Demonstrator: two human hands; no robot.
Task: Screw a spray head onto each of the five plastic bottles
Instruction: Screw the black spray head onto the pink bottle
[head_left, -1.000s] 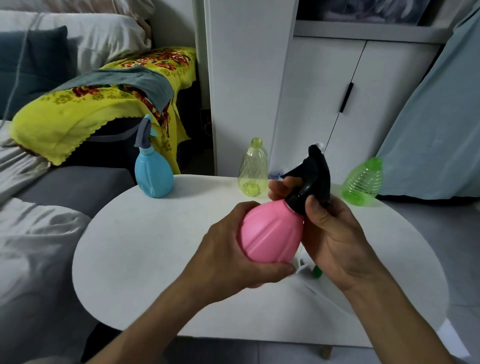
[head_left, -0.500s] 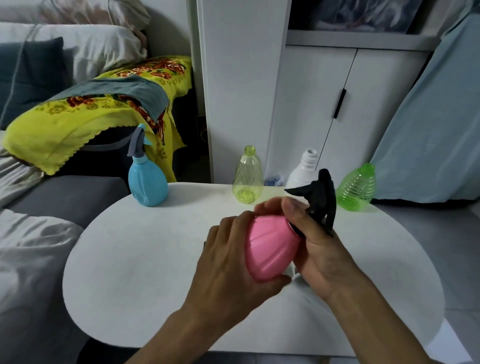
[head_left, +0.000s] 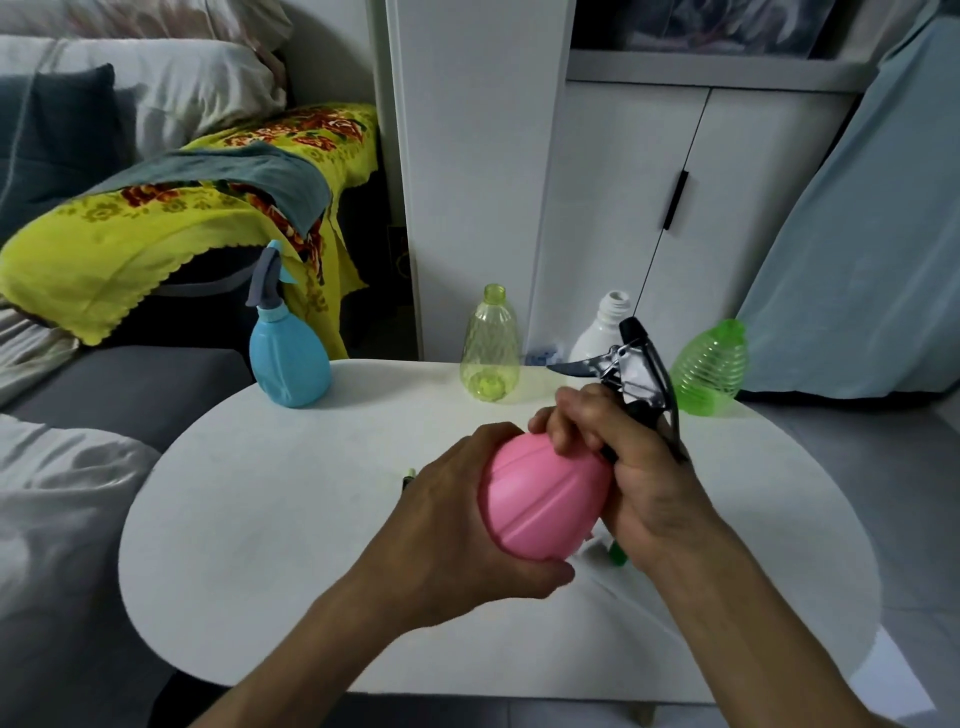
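Pink bottle (head_left: 540, 499) tilted further, black spray head (head_left: 636, 379) turned

pink bottle (head_left: 540, 499) held over the white table (head_left: 270, 519)
left hand (head_left: 457, 525) cups its body; right hand (head_left: 623, 467) grips the black spray head (head_left: 636, 374) at its neck.

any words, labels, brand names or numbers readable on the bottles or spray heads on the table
None: no readable text in the head view.
pink bottle, held in both hands: plain ribbed plastic, no label.
black spray head: no marking legible.
blue bottle: no label showing.
yellow clear bottle, white bottle, green bottle: bare, no print visible.
Picture above the cabinet: too blurred to tell.
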